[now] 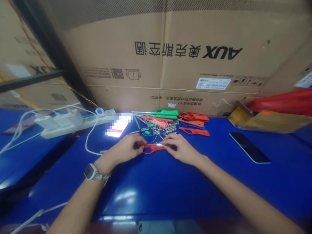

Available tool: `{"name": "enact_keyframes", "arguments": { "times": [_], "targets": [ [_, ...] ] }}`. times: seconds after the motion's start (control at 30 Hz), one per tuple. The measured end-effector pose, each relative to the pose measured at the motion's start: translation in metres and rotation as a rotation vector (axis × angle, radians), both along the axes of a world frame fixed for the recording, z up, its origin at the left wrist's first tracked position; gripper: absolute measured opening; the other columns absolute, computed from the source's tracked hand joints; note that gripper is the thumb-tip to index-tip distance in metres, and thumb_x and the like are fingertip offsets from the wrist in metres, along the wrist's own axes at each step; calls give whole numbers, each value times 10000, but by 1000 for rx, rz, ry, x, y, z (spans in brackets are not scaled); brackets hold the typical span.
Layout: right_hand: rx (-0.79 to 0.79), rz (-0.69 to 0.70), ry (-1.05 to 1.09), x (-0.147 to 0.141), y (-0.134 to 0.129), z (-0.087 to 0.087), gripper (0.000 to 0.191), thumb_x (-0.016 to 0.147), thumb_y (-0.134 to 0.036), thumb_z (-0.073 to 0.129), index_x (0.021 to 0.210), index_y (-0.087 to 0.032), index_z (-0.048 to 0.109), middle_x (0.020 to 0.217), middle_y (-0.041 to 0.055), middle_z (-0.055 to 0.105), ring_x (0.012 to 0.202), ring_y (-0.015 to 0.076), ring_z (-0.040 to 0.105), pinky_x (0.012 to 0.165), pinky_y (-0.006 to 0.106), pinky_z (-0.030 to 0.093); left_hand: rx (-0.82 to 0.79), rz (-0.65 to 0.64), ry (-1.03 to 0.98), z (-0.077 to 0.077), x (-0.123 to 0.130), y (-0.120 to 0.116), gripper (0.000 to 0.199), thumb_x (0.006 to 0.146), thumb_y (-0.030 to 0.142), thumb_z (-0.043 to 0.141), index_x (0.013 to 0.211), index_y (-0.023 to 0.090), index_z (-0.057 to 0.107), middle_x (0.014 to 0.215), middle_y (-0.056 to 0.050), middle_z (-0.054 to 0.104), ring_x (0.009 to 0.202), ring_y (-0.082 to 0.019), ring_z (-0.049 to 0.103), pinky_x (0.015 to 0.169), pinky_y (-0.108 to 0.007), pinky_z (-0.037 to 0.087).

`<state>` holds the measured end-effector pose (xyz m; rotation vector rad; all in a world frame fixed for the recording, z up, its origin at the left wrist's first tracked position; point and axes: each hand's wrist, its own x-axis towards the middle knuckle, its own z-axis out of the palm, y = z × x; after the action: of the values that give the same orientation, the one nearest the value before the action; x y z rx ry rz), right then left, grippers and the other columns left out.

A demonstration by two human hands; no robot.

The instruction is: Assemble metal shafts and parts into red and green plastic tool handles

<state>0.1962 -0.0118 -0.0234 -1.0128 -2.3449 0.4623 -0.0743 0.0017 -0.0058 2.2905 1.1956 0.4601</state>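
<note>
Between my hands lies a red long-nosed lighter casing (pixel 150 149) with an oval finger hole. My left hand (pixel 126 149) pinches its left end, close to a dark part partly hidden by the fingers. The closed fingers of my right hand (pixel 181 148) grip the right end, and a small silvery piece (pixel 159 145) lies at their tips along the casing's upper edge. A thin white wire rises from there towards the pile. Just beyond my hands are several clear-and-metal inner parts (pixel 170 128), green lighters (pixel 163 112) and more red casings (pixel 195 131).
A lit phone (pixel 119 125) lies to the left, near a white power strip (pixel 65 125) with chargers and cables. Farther right is a dark phone (pixel 250 148). A large cardboard box (pixel 146 74) stands behind the blue table (pixel 151 185); a yellowish opened carton (pixel 263 122) sits at right.
</note>
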Motion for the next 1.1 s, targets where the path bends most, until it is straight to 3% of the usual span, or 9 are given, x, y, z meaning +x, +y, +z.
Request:
{"name": "enact_keyframes", "arguments": {
  "times": [0.13,0.2,0.4,0.6,0.77,0.93,1.1],
  "targets": [
    [12,15,-10,0,1,0,248,950,-186,581,1142,-259,720,1065,52,674,1020,207,561,913,401,446,19,-5,8,3,7,-6,345,820,459,698,1050,202,694,1016,-60,707,913,-220,652,803,-337,519],
    [15,23,-15,0,1,0,262,956,-187,569,1157,-269,717,1081,56,664,1041,216,541,925,411,447,50,-23,38,3,11,-8,398,781,492,745,1057,209,698,1062,-64,693,1000,-247,631,874,-369,505],
    [32,33,-38,0,2,1,278,963,-181,549,1164,-261,723,1086,73,609,1054,218,505,955,412,447,43,-53,60,1,16,-6,309,845,384,712,1096,206,695,1089,-69,651,1048,-248,604,916,-380,491],
    [95,19,-179,3,-4,6,318,978,-211,522,1220,-305,706,1036,88,556,997,231,484,861,403,457,52,-68,26,-3,14,-5,291,850,358,710,1100,209,693,1075,-63,633,1024,-239,611,901,-372,504],
    [96,17,-289,7,-14,12,372,1011,-219,439,1333,-254,622,968,91,587,941,238,469,807,394,425,66,-85,-11,-8,22,-2,300,868,332,700,1137,200,690,1070,-67,623,1012,-232,615,938,-385,500],
    [34,-44,-241,9,-15,11,346,1024,-266,424,1304,-218,621,977,85,610,952,235,498,847,406,434,65,-108,-43,-10,27,1,319,874,322,693,1166,194,688,1095,-82,621,1031,-239,613,962,-402,502],
    [99,-121,-229,13,-17,12,350,1023,-236,402,1276,-172,636,997,108,599,968,240,522,866,404,441,83,-91,-69,-13,26,0,332,857,322,709,1161,191,689,1127,-89,629,1061,-240,609,975,-403,500]
  ]
}}
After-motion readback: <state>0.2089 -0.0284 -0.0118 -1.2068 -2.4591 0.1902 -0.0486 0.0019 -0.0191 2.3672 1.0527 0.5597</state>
